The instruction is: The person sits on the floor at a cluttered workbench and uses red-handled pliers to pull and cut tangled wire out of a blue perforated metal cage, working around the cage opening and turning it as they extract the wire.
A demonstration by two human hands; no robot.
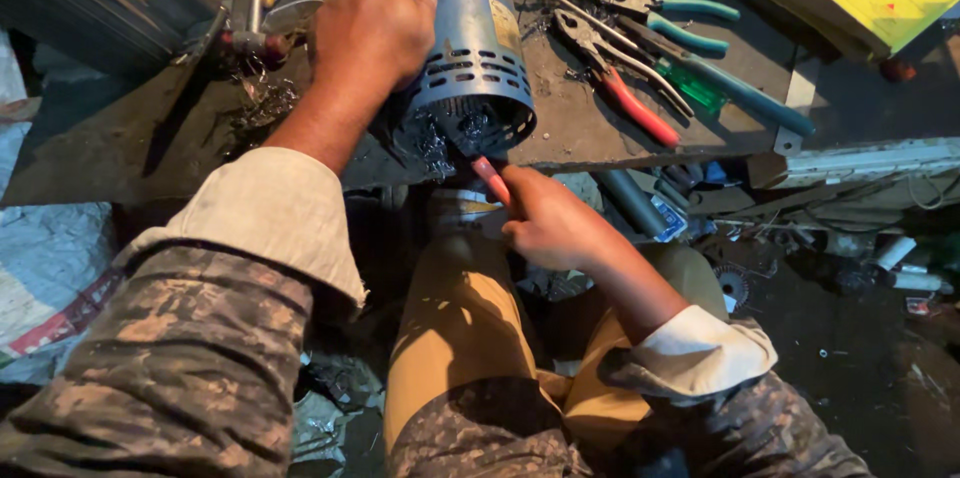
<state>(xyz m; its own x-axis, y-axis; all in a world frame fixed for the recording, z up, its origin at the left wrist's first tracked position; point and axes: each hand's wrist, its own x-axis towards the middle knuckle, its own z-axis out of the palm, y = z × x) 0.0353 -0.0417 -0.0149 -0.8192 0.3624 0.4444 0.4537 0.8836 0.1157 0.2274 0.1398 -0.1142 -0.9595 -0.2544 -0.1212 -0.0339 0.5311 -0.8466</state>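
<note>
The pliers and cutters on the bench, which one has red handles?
The pliers lying nearest the blue motor housing. Their handles are red; the tools beside them, further right, have teal or green grips.

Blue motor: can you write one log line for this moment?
left hand: gripping blue motor housing | right hand: holding red-handled tool at its open end | bench: pliers nearby

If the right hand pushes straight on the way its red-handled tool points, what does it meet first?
The right hand aims its red-handled tool up into the open end of the blue slotted metal motor housing. It would probably meet the tangled wire inside first, though depth there is unclear.
</note>
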